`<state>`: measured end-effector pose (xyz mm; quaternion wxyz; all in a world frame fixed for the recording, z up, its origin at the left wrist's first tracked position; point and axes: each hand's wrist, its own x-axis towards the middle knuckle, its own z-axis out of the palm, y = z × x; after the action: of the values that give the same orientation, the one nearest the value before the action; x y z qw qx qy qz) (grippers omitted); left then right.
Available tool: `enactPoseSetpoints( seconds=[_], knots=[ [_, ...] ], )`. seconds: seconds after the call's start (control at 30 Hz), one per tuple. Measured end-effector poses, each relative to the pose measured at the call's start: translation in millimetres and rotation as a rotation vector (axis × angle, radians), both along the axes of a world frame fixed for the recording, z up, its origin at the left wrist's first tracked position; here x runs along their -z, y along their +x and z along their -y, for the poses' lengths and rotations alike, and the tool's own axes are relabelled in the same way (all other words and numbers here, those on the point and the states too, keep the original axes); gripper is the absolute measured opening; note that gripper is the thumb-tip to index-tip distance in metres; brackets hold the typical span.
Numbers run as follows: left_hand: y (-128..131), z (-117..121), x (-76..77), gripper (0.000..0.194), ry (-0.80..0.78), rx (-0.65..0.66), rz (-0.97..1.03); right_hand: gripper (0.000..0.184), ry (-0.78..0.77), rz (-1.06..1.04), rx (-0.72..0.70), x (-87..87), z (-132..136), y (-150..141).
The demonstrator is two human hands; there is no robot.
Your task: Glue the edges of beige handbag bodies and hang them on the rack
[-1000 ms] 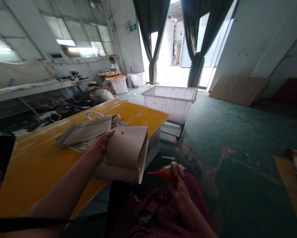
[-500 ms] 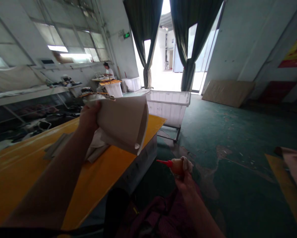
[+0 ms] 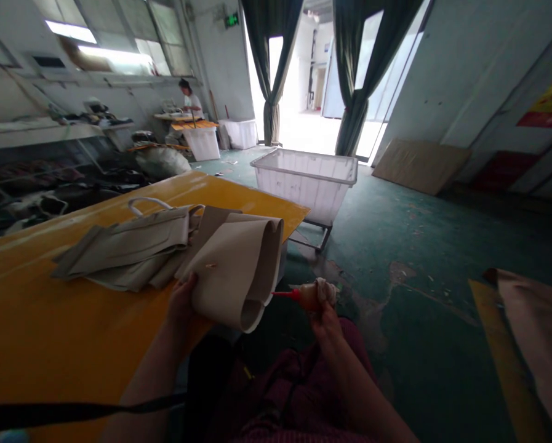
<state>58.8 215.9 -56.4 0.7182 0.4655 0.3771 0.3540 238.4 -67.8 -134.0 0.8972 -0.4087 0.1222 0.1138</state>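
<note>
My left hand (image 3: 183,301) grips the near side of a beige bag piece (image 3: 229,264), its thumb lying on the outer face. The piece is curled into an open sleeve whose mouth faces right, above the table's edge. In my right hand (image 3: 324,320) is a glue bottle (image 3: 309,296) with a red nozzle and a rag wrapped round its base. The nozzle tip points left and comes very close to the lower rim of the sleeve; whether they touch I cannot tell. More flat beige bag pieces (image 3: 128,249), one with a pale handle loop, lie on the table behind my left hand.
The yellow-topped table (image 3: 49,332) fills the left side. Past its far corner stands a white wheeled bin (image 3: 303,184). A person (image 3: 190,101) sits at a far workstation. At right, a brown sheet (image 3: 534,332) lies at the edge of view; a board (image 3: 421,165) leans on the wall.
My left hand has brought the beige piece down and nearer to me, uncovering the flat pieces behind it. The glue bottle has moved left, its nozzle now by the rim.
</note>
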Motion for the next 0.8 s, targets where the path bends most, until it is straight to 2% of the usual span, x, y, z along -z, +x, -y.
enactPoseSetpoints(
  seconds=[0.13,0.37,0.53,0.67,0.8],
  knots=[
    [1.7,-2.1,1.5,0.062,-0.076,-0.026,0.068,0.059,0.001,-0.052,0.055,-5.7,-8.9,12.4],
    [0.6,0.1,3.7,0.056,-0.105,-0.046,0.082,0.053,-0.082,0.016,0.075,-9.2,-13.7,33.2],
    [1.0,-0.3,7.1,0.058,-0.131,-0.022,0.081,0.056,-0.125,0.024,0.054,-1.8,-2.5,13.4],
    [0.4,-2.5,12.0,0.057,-0.121,-0.006,0.1,0.06,-0.102,0.038,0.02,1.8,7.8,-7.1],
    [-0.6,-4.1,16.0,0.06,-0.103,0.014,0.097,0.058,-0.117,0.084,0.079,-0.5,-5.5,6.7]
  ],
)
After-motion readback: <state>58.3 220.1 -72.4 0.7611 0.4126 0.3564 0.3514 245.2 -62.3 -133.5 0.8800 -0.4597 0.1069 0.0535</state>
